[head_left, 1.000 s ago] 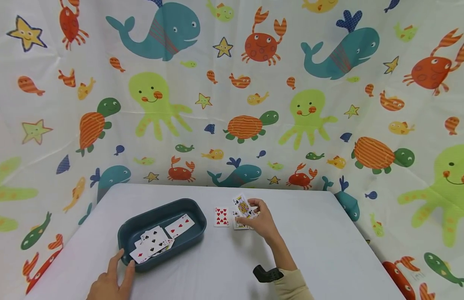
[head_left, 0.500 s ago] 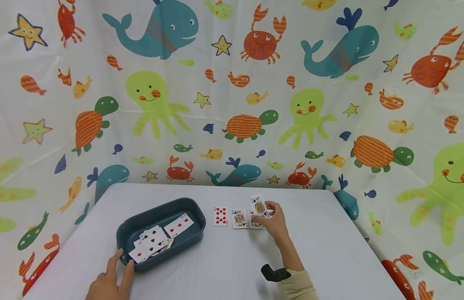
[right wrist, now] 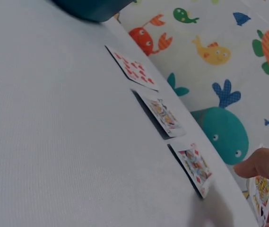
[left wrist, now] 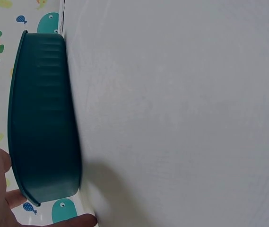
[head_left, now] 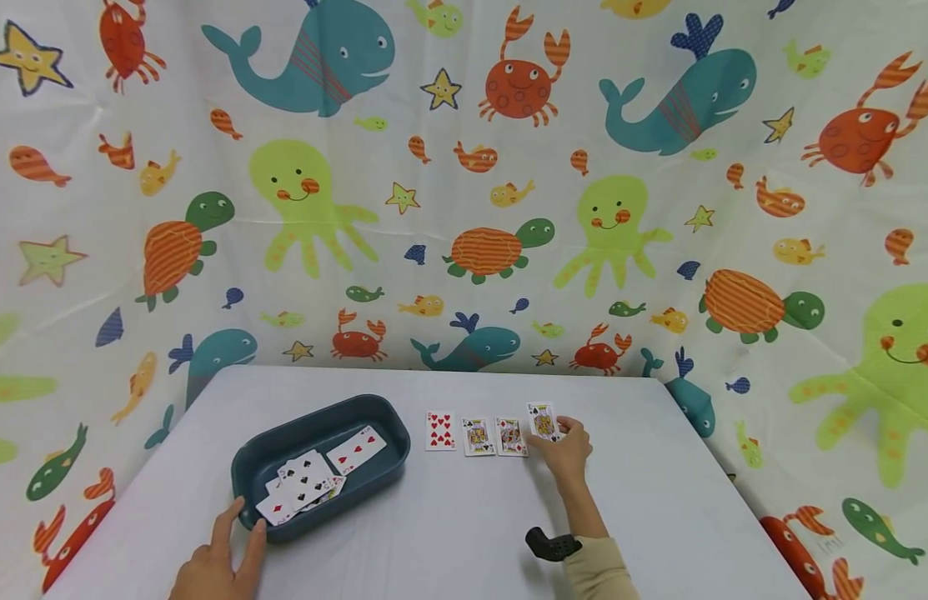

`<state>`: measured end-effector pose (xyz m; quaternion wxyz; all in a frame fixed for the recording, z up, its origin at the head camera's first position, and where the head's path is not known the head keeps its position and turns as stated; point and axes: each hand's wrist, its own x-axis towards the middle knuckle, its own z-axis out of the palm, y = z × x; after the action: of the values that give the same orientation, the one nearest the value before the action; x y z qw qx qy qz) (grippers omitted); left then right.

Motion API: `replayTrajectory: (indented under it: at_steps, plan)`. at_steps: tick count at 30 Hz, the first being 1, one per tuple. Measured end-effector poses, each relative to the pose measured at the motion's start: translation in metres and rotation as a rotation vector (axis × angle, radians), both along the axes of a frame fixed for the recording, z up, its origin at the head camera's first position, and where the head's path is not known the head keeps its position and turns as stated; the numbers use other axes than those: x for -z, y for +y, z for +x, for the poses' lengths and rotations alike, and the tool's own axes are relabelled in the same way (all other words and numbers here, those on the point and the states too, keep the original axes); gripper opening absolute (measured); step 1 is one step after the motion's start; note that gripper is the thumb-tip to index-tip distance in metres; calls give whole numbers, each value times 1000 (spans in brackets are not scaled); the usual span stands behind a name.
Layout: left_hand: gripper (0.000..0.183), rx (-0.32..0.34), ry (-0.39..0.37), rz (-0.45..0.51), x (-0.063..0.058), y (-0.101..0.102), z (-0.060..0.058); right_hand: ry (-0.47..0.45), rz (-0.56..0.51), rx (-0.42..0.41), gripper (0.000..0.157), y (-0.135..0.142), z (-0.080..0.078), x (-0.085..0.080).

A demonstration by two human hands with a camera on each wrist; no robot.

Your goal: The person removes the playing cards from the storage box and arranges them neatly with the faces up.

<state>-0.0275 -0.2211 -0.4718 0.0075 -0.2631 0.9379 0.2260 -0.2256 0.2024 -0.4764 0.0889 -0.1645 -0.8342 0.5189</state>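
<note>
the right hand pinches a spade face card by its near part, likely so its picture shows, at two o'clock from the diamond face card. the left hand, fingers extended, touches the tray at eight o'clock, presumably steadying it.

The bin looks smooth plastic, the cards paper.

One wide, two near

From above the left hand and right hand, the head view looks forward and down on table and sea-animal cloth. The left wrist view, rolled sideways, faces the teal tray close beyond that hand. The right wrist view slants along three playing cards beside its hand to the tray's end — the head view shares both.
</note>
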Motion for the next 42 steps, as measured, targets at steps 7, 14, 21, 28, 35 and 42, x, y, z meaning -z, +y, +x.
replayTrajectory:
  at_steps: [7, 14, 21, 28, 35, 42]
  plan:
    - [63, 9, -3, 14, 1, -2, 0, 12, 137, 69, 68, 1, -1, 12]
    - [64, 13, 2, 16, 3, -3, 0, 0, 216, 99, 67, 1, -3, 23]
    - [63, 6, 15, 3, 4, -2, 0, 16, 203, 103, 67, -1, -3, 26]
    - [62, 11, 12, 1, 3, -1, 0, 21, 206, 108, 66, -3, -1, 24]
    - [62, 7, 5, 1, 3, -2, 0, 49, 200, 115, 63, -3, 0, 22]
    - [64, 1, 8, -3, 7, -4, -2, 75, 105, 63, 64, -9, 2, 9]
